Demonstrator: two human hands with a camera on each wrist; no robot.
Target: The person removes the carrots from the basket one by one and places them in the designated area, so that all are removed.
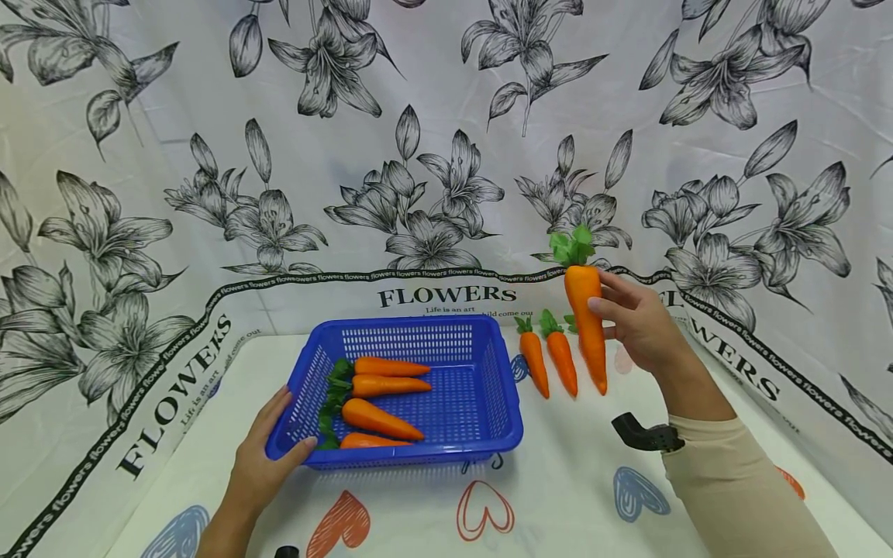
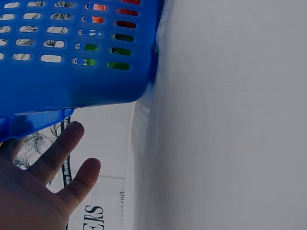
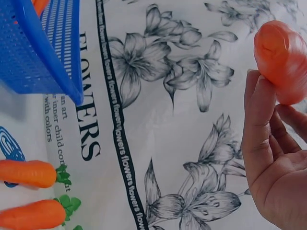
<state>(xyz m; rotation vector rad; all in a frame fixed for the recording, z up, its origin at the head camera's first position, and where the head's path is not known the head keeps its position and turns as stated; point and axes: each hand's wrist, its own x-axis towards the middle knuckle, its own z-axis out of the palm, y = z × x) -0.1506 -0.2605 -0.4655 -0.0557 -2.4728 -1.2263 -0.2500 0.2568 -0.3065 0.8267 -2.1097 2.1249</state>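
My right hand [image 1: 645,322] pinches an orange toy carrot [image 1: 584,318] between thumb and fingers, holding it raised with the green leafy top up and the tip down. The right wrist view shows its rounded orange end [image 3: 280,62] above the fingertips. At the left end of a blue plastic basket [image 1: 412,449], my left hand [image 1: 261,457] rests against the rim, thumb by the near corner. Its fingers [image 2: 84,175] look straight and spread in the left wrist view. Inside the basket several carrots [image 1: 377,418] lie side by side, leaves toward the left.
Right of the basket, two carrots [image 1: 533,360] [image 1: 562,363] lie on the white table, with another leafy top partly hidden behind the raised carrot. A flower-printed cloth [image 1: 418,70] hangs behind. Heart prints [image 1: 484,511] mark the tabletop.
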